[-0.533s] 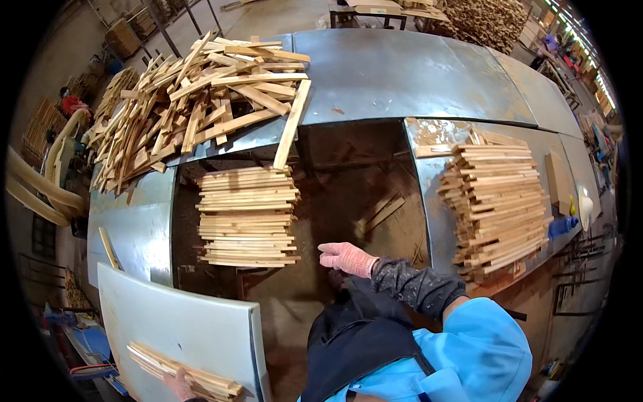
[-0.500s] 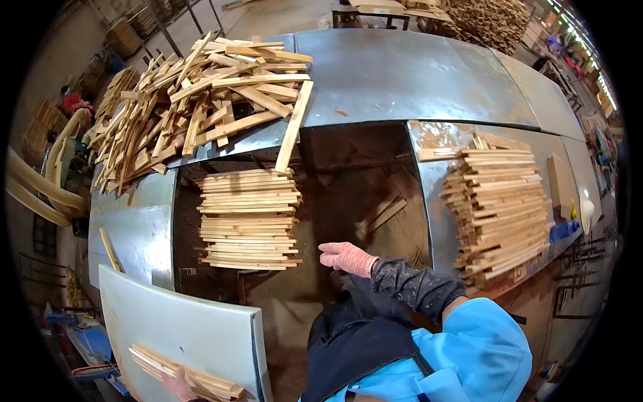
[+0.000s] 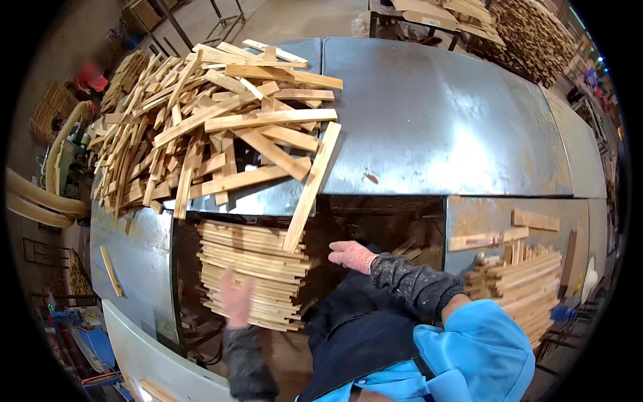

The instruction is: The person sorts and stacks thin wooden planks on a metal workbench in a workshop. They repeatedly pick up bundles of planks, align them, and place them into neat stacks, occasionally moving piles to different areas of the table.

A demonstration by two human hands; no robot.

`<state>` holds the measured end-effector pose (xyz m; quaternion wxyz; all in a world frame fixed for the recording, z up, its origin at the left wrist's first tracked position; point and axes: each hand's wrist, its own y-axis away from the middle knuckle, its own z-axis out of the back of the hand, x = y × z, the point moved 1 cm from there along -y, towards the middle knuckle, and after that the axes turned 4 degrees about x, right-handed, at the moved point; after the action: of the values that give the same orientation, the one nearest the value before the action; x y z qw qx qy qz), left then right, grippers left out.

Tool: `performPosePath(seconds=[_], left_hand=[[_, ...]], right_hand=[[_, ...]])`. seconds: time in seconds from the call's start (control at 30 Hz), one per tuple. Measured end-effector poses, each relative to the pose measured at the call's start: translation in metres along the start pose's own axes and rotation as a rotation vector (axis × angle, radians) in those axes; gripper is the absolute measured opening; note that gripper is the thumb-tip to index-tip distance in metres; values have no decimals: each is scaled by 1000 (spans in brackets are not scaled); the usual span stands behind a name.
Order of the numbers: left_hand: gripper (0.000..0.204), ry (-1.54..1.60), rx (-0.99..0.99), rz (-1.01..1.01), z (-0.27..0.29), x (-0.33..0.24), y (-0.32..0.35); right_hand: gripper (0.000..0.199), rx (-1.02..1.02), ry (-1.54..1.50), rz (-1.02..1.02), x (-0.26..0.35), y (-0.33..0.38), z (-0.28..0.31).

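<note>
Stacked slats (image 3: 264,268) lie under left fingers (image 3: 230,281); right fingers (image 3: 340,248) apart.

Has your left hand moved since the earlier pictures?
Yes: the left hand has left the pale table, moving forward and right, and now overlaps the strip stack in view.

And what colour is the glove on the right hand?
The right glove is pink, in the head view.

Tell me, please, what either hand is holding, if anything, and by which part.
Nothing seems held: the right hand is empty, and the blurred left hand, over a wood stack, shows nothing in its grasp. Whether it touches the stack is unclear.
</note>
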<state>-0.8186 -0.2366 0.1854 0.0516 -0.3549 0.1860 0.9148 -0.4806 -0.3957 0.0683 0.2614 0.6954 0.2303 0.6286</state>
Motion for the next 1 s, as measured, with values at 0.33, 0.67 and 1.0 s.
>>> performPosePath(seconds=[0.33, 0.67, 1.0], left_hand=[[77, -564, 134, -27, -258, -116, -168], [65, 110, 290, 215, -171, -60, -40], [32, 1314, -130, 426, -135, -102, -75]], right_hand=[[68, -358, 452, 352, 172, -167, 178], [81, -507, 1254, 493, 261, -334, 247], [85, -360, 919, 498, 215, -243, 129]])
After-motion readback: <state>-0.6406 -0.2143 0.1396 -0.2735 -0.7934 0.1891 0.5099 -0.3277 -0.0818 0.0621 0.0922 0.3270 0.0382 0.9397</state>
